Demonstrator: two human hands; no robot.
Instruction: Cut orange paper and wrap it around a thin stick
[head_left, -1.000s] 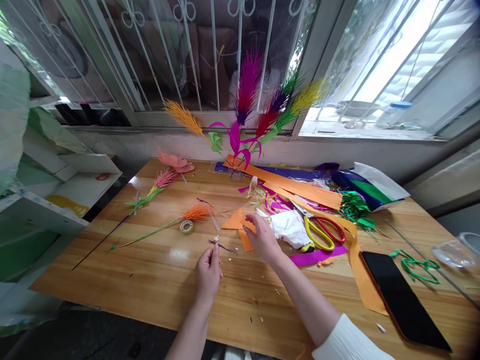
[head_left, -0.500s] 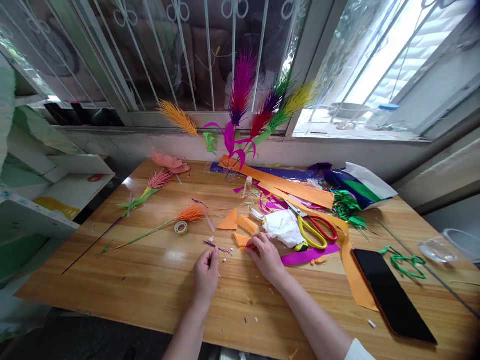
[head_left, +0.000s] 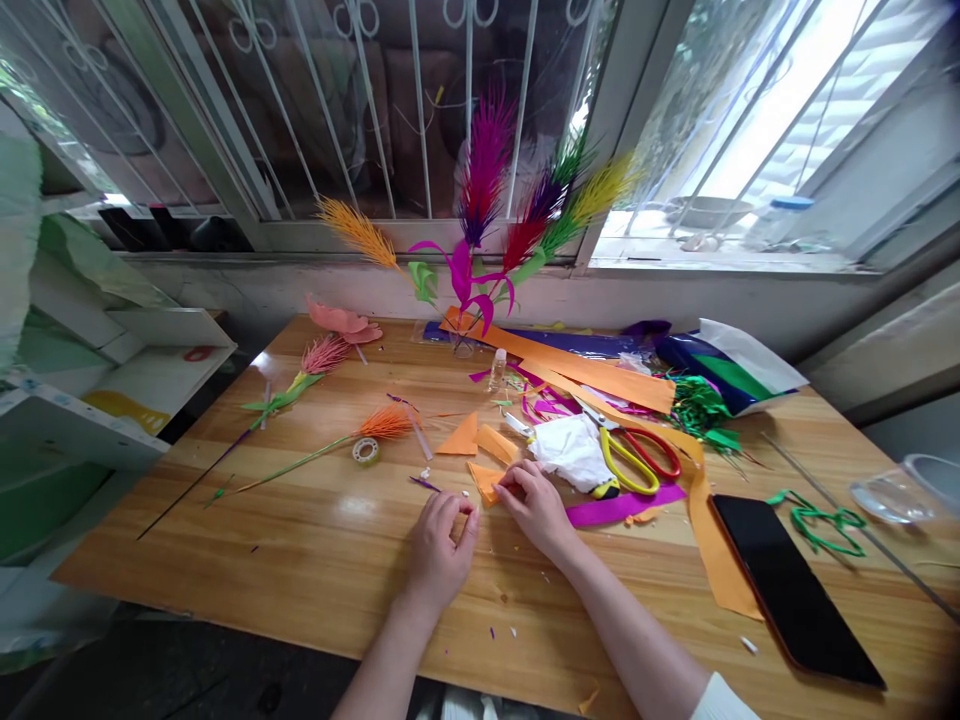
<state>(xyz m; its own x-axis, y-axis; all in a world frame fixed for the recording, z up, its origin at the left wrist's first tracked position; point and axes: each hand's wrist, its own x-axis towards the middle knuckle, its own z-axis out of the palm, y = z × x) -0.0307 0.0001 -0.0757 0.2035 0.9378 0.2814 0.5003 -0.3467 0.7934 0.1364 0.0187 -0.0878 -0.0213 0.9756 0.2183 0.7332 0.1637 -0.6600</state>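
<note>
My right hand (head_left: 536, 508) is closed in a pinch, its fingertips at the edge of a small folded orange paper piece (head_left: 482, 479). Just left of it, my left hand (head_left: 441, 548) hangs over the tabletop with curled fingers and the thumb drawn toward the index finger. Whatever sits between its fingertips is too small to make out. Beyond the hands lie an orange paper triangle (head_left: 458, 437) and another cut orange piece (head_left: 498, 443). A purple scrap (head_left: 424, 484) rests above my left hand. Touching distance from my right knuckles is a crumpled white cloth (head_left: 568, 450).
Scissors (head_left: 631, 462) with yellow and red handles lie right of the cloth. A phone (head_left: 799, 590) is at the right, beside an orange strip (head_left: 709, 530). Tape (head_left: 366, 452), an orange tassel flower (head_left: 382, 423) and a pink flower (head_left: 326, 355) lie left. Colourful plumes (head_left: 486, 180) stand behind.
My left hand has moved right, closer to my right hand, and now covers part of the purple bits. My right hand stays by the orange piece. The view has shifted slightly.
</note>
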